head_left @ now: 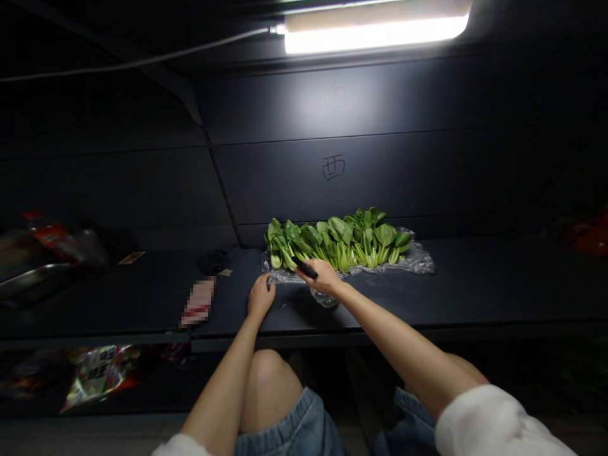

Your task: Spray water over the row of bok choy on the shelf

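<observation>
A full side-to-side row of green, pale-stemmed bok choy (339,240), every stalk lying loose on crinkled clear plastic film (418,259) atop the dark matte worktop (475,285), stems toward the body — left hand (261,297) curled at the film's near edge, right hand (323,276) pinching a slim black tool (304,267).

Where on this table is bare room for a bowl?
Dark tabletop shows in front of the clear plastic film, right of the clear round container. A narrower patch lies between the blurred red-white packet and left hand. Crowded: the right hand and green bok choy.
</observation>
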`<state>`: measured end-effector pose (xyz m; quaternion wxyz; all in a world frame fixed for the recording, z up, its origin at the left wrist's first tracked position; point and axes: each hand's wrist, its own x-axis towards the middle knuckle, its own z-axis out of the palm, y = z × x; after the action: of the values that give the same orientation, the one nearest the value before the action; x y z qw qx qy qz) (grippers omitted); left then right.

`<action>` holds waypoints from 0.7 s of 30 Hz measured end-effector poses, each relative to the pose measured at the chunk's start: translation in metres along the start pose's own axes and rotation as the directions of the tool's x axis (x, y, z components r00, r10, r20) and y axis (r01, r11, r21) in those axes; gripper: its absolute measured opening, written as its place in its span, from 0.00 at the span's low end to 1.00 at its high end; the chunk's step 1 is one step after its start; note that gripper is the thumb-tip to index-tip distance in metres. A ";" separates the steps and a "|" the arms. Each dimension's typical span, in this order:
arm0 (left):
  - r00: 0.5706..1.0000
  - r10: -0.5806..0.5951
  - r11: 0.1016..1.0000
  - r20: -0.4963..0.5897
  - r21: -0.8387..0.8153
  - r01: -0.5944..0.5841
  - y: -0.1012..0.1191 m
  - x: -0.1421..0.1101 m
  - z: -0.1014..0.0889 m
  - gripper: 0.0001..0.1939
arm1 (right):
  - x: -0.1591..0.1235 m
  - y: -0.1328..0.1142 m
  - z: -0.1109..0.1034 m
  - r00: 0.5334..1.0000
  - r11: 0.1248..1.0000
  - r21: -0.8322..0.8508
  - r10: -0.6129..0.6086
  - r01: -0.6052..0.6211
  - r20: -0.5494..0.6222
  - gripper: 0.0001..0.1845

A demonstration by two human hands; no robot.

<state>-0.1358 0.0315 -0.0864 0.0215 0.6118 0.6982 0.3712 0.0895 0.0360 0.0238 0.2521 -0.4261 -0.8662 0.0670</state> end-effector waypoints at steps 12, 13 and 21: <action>1.000 0.001 1.000 0.003 0.001 -0.001 -0.001 0.001 0.000 0.18 | -0.001 -0.003 0.000 0.998 0.999 -0.008 -0.034 0.035 0.046 0.17; 1.000 0.000 1.000 0.007 0.005 0.000 0.000 0.001 -0.001 0.18 | -0.002 -0.002 0.000 0.999 0.999 0.001 -0.035 0.035 0.042 0.17; 0.999 -0.018 0.999 0.029 0.039 0.016 0.006 0.000 -0.006 0.19 | -0.011 0.013 -0.006 1.000 0.999 0.049 -0.008 0.008 0.005 0.16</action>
<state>-0.1332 0.0286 -0.0788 0.0232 0.6115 0.7101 0.3483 0.1072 0.0351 0.0210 0.2604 -0.4161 -0.8668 0.0880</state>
